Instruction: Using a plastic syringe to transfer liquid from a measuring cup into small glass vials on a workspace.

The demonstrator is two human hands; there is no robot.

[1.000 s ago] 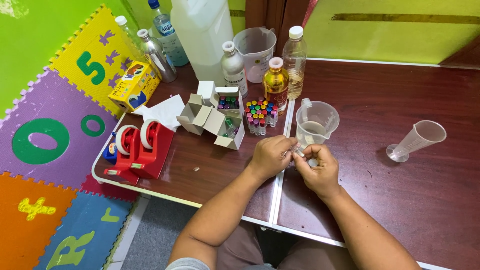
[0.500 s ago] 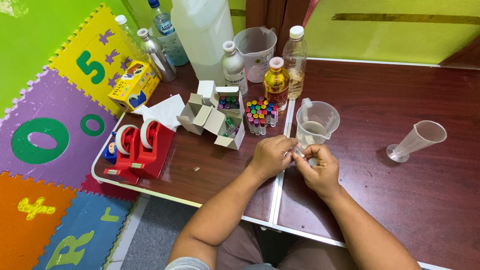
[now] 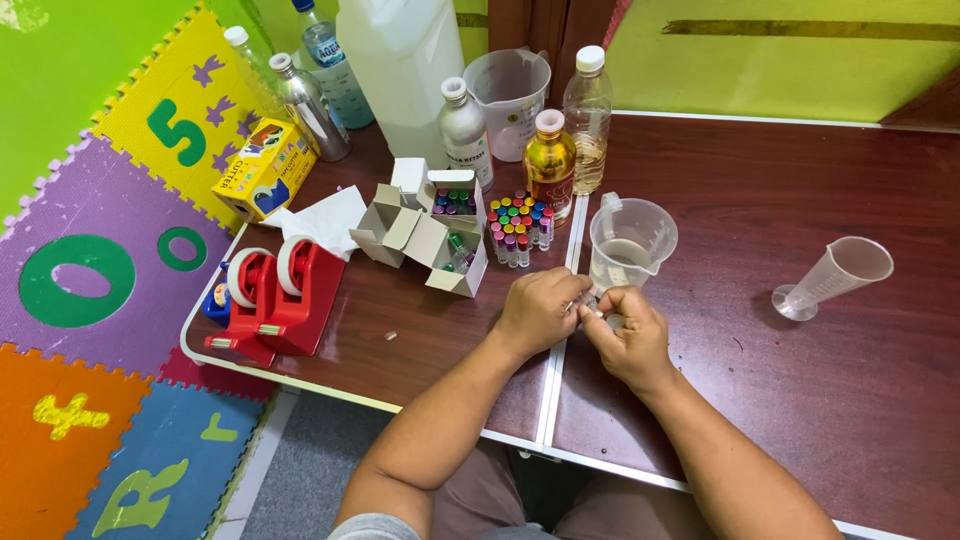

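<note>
Both hands meet low over the table (image 3: pixel 800 400): left hand (image 3: pixel 535 312) and right hand (image 3: pixel 625 335) fingers pinching a small vial (image 3: pixel 585 305). Measuring jug (image 3: pixel 630 240) just behind, capped vials (image 3: pixel 515 225) near, tipped cylinder (image 3: pixel 835 275) well right.

Single head-worn view, steep downward tilt, close over dark wooden table (image 3: pixel 800 400); person's forearms enter from bottom edge; foam floor mat (image 3: pixel 90 300) visible left.

Yellow carton (image 3: pixel 265 168) at table's left rear; open white boxes (image 3: pixel 432 228) mid-table; white-labelled bottle (image 3: pixel 464 128) behind them.
</note>
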